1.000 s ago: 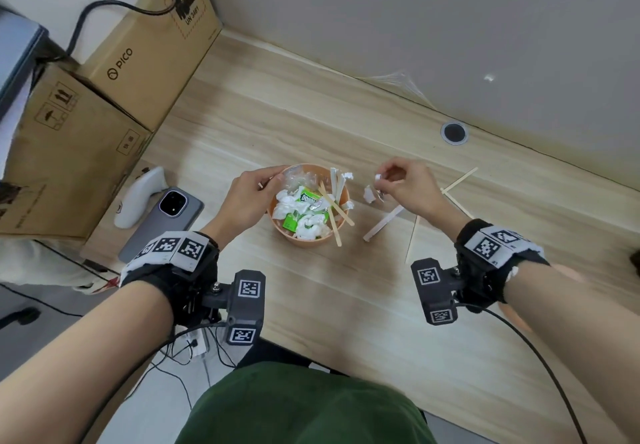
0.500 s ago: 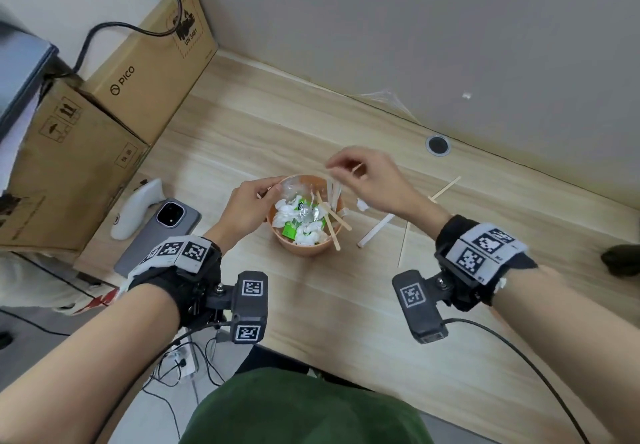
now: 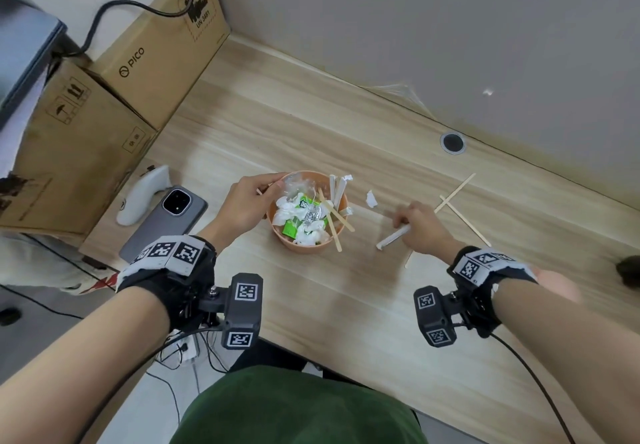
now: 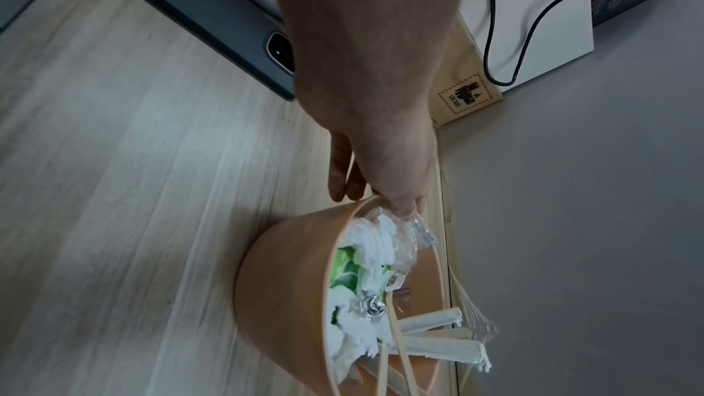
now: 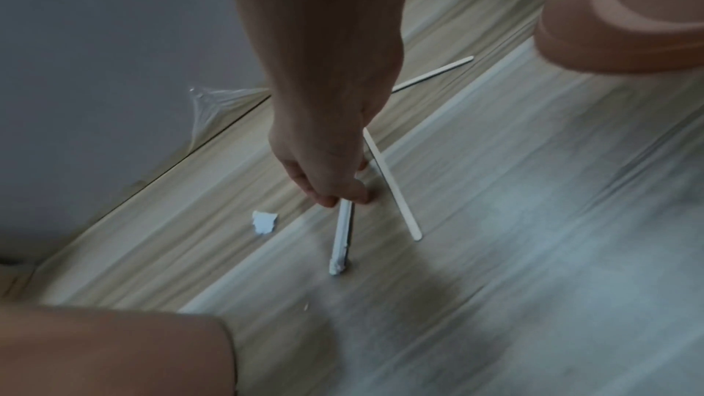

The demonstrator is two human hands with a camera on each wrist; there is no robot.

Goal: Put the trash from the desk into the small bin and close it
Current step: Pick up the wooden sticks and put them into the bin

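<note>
Small terracotta-orange plastic bin [image 3: 308,248] sits mid-bench, heaped with tissue and sticks — left hand [image 3: 242,203] grips its rim, likely to steady it. Right hand [image 3: 420,225] pinches a white paper stick wrapper [image 3: 393,237] off the pale wooden bench [image 3: 346,305] — flat wooden sticks [image 3: 457,198] and a paper scrap [image 3: 371,198] wait nearby.

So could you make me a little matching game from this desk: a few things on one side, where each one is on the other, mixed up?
Things:
1. white paper sleeve
2. green wrapper
3. phone
4. torn paper scrap

Places:
a. lying loose on the desk between bin and right hand
b. inside the small bin
c. pinched in the right hand
d. flat on the desk beside the white controller

Pairs: 1-c, 2-b, 3-d, 4-a
</note>
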